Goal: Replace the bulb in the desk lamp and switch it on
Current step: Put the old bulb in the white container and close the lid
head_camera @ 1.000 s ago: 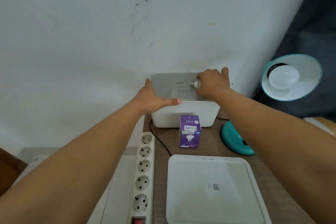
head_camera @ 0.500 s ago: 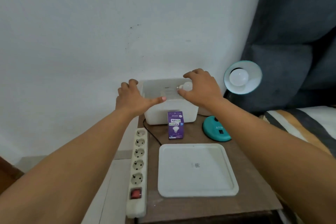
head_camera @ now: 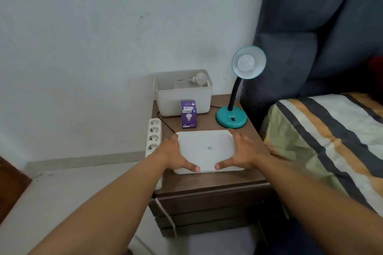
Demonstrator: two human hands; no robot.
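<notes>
Both hands have left the bin (head_camera: 172, 101): my left hand (head_camera: 176, 156) and right hand (head_camera: 243, 152) now flank the white lid (head_camera: 207, 148), fingers straight, thumbs on its near rim. One bulb (head_camera: 200, 78) lies in that bin, another sits in the lamp (head_camera: 231, 120). Brown nightstand (head_camera: 207, 182), white wall (head_camera: 83, 47), striped bedding (head_camera: 321, 141) alongside.

Soft, even, dim daylight, faint shadows, no glare, slight blur throughout, wide-angle bending at edges

Bulb (head_camera: 200, 78) seemingly in bin (head_camera: 182, 100), carton (head_camera: 188, 114) before, lamp (head_camera: 231, 120) right
</notes>
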